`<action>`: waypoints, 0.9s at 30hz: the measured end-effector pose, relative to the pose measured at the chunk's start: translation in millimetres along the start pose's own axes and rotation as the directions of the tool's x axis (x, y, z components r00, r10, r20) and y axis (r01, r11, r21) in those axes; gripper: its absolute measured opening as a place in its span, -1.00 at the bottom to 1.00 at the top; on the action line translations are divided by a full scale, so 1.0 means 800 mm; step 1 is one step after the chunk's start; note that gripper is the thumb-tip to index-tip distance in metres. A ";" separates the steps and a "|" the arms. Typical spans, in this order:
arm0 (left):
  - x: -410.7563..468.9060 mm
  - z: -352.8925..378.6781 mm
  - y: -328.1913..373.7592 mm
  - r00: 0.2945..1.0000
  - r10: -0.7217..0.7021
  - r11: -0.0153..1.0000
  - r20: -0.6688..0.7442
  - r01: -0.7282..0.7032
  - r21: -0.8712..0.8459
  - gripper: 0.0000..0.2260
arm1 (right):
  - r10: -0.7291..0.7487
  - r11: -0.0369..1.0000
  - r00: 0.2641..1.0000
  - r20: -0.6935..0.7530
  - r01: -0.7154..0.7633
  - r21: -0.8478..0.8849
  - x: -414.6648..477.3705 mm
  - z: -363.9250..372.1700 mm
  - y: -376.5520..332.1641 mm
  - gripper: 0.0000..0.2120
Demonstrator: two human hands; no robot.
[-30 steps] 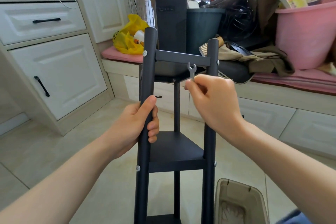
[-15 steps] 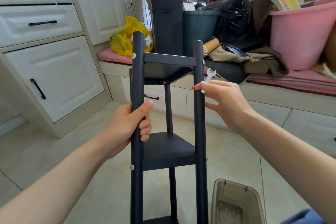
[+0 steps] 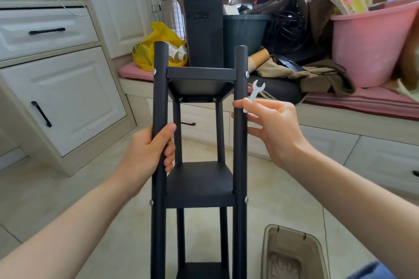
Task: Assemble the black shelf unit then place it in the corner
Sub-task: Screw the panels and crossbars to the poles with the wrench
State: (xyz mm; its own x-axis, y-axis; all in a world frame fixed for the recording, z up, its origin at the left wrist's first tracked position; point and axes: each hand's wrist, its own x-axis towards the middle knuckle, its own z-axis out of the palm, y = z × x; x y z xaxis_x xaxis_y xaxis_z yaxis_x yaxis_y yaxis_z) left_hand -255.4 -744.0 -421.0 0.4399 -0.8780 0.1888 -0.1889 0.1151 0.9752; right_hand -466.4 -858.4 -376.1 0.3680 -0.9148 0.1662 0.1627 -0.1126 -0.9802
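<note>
The black shelf unit (image 3: 200,184) stands tilted toward me in the middle of the view, with round posts, a top tray and a middle tray bolted on, and a lower tray at the bottom edge. My left hand (image 3: 149,150) grips the near left post just above the middle tray. My right hand (image 3: 269,125) pinches a small silver wrench (image 3: 255,93) between thumb and forefinger, right beside the near right post; its other fingers are spread and relaxed. The wrench head points up, just right of the post's top bolt.
White cabinets (image 3: 63,97) stand at the left. A bench with a pink cushion (image 3: 362,99) across the back holds a black computer tower (image 3: 204,27), a yellow bag (image 3: 156,47), a dark bin, cardboard boxes and a pink tub (image 3: 371,45). A beige bin (image 3: 292,253) sits on the tiled floor at lower right.
My right hand moved the wrench from under the top tray's front bar out to the right side of the near right post. The shelf swung to face me squarely. My left hand kept its grip.
</note>
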 end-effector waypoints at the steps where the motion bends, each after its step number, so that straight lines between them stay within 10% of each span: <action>1: 0.001 -0.001 -0.001 1.000 0.006 1.000 -0.005 -0.006 0.012 -0.57 | -0.001 1.000 1.000 -0.001 0.001 0.001 0.000 0.000 -0.003 -0.84; 27: 0.016 -0.007 -0.009 0.892 0.224 0.866 -0.393 0.003 0.500 -0.80 | -0.138 0.978 0.907 0.398 0.189 -0.092 -0.029 0.023 -0.021 -0.84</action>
State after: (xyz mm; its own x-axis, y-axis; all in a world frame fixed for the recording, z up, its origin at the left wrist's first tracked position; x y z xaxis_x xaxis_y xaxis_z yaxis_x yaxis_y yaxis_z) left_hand -243.4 -753.6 -424.8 0.6954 -0.5743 0.4320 -0.6010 -0.1350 0.7878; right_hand -460.7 -828.4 -361.7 0.6754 -0.6601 0.3288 0.1443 -0.3189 -0.9367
